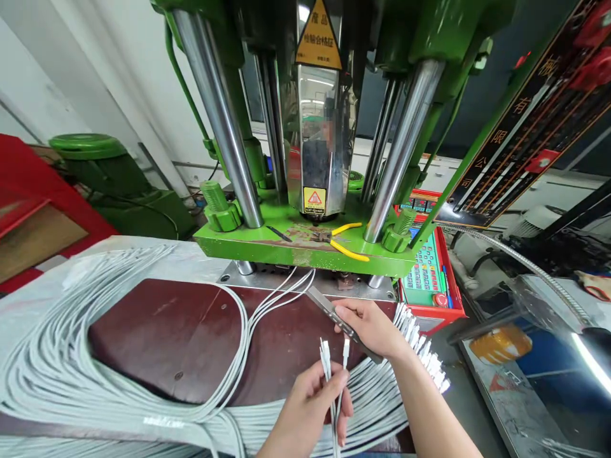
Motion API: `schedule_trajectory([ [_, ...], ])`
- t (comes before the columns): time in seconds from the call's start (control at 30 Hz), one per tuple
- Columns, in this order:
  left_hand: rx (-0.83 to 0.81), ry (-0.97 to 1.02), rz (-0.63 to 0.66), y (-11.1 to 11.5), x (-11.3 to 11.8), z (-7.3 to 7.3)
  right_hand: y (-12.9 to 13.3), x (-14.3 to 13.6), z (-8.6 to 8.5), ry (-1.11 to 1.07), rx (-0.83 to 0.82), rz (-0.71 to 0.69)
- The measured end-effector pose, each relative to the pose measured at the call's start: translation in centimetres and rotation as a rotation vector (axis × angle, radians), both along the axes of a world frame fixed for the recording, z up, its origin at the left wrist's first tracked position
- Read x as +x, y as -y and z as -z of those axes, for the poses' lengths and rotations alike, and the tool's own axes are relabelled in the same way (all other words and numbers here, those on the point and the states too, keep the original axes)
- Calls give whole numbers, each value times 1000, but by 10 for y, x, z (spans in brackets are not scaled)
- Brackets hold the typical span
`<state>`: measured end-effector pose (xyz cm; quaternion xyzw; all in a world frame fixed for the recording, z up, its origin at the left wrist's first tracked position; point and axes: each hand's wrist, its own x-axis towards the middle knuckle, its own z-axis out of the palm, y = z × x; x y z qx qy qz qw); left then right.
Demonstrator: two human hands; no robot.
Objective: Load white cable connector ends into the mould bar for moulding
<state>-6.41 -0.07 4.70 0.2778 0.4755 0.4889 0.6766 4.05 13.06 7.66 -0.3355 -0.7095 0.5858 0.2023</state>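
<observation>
Several white cable ends [329,356] are pinched in the left hand [310,407]; the right hand [372,327] grips a metal tool [327,308].

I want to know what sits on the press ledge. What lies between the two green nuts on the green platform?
Yellow-handled pliers and a dark thin tool lie between left nut and right nut, head view.

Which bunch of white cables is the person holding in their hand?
The few cable ends standing up from the left hand. The big loop on the left and the fanned row beside the right hand lie on the table, unheld.
</observation>
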Motion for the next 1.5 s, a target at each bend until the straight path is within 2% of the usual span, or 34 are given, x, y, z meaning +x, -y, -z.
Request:
schedule_trajectory([
  [0.13, -41, -89, -8, -4, 0, 1, -1, 9, 7, -86, -91, -27],
  [0.33, -89, -195, -23, -7, 2, -5, -2, 11, 6, -110, -179, -73],
  [0.6, -125, -222, -65, -11, 1, -9, 1, 9, 4, -99, -81, -65],
  [0.77, -111, -215, -16, -13, 2, -9, 1, 7, 8, -106, -114, -52],
  [0.97, -96, -234, -52, -16, 3, -8, 0, 6, 12, -114, -95, -62],
  [1.07, -79, -165, -43, -15, 0, -8, -3, 7, 14, -123, -95, -61],
  [1.23, -81, 109, -67, -11, -9, -7, -8, 12, 14, -146, -129, -58],
  [1.37, -68, 104, -93, -11, -13, -5, -11, 15, 14, -146, -120, -61],
  [1.5, -144, 118, -95, -12, -12, -10, -11, 16, 17, -140, -136, -66],
])
